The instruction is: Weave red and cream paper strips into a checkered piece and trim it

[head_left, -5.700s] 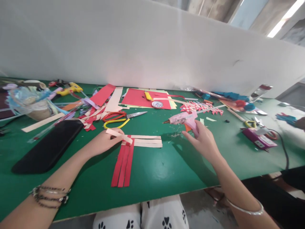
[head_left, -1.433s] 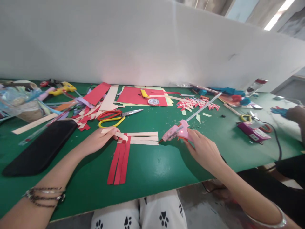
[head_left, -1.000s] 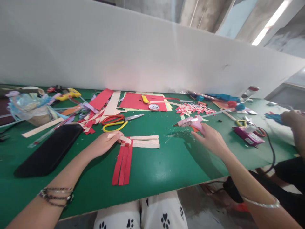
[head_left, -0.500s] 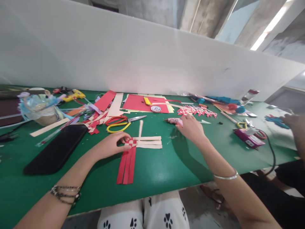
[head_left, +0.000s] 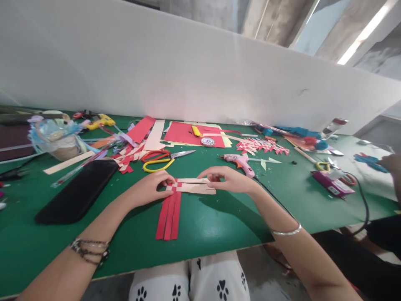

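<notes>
A woven piece of paper strips (head_left: 174, 187) lies flat on the green table, with a small red and cream check at its corner. Its red strips (head_left: 168, 217) run toward me and its cream strips (head_left: 194, 189) point right. My left hand (head_left: 151, 186) grips the checked corner from the left, thumb and fingertips on its edge. At the far end of the cream strips, my right hand (head_left: 228, 179) has thumb and forefinger closed on the top cream strip. Just behind that hand rests a pink glue gun (head_left: 239, 161), untouched.
Red-and-yellow-handled scissors (head_left: 159, 161) lie behind my left hand. A black pouch (head_left: 78, 190) is at left, beside paper scraps. Red paper sheets (head_left: 178, 133) and a zigzag woven band (head_left: 263, 146) sit farther back. Another person's hand (head_left: 390, 164) shows at the right edge.
My right hand has left the glue gun and moved left to the cream strips. The cream strip that stuck up from the checked corner now lies down toward the right. My left hand stays put.
</notes>
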Tool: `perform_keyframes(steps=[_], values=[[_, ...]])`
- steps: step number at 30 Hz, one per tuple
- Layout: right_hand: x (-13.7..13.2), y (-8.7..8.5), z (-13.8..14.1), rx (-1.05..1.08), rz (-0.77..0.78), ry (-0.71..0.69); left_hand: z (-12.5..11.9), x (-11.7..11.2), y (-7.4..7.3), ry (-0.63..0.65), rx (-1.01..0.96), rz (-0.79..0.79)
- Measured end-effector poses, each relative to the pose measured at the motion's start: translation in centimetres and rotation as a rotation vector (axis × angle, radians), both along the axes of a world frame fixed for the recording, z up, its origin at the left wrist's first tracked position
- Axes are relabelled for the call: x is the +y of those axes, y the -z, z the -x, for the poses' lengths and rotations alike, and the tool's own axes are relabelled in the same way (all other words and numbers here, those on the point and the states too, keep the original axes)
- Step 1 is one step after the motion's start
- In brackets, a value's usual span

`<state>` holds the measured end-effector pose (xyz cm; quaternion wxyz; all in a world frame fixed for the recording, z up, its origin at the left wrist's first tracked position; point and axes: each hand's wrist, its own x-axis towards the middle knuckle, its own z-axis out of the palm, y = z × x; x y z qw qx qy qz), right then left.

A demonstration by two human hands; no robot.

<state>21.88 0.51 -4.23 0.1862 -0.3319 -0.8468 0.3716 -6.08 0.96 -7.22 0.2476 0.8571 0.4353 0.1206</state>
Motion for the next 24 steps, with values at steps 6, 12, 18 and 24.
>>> perform_keyframes(steps=[6, 12, 18, 24], values=[[-0.2, 1.0, 0.2, 0.151, 0.188, 0.079, 0.0, 0.1, 0.1, -0.001, 0.007, -0.003], [-1.0, 0.6, -0.9, 0.126, -0.051, 0.246, -0.2, -0.2, 0.2, 0.015, 0.035, -0.041], [-1.7, 0.9, -1.9, 0.089, -0.061, 0.305, -0.1, -0.2, 0.6, 0.018, 0.038, -0.083], [-2.5, 1.4, -2.0, -0.079, -0.230, 0.254, -0.3, -0.1, 0.5, 0.028, 0.078, -0.074]])
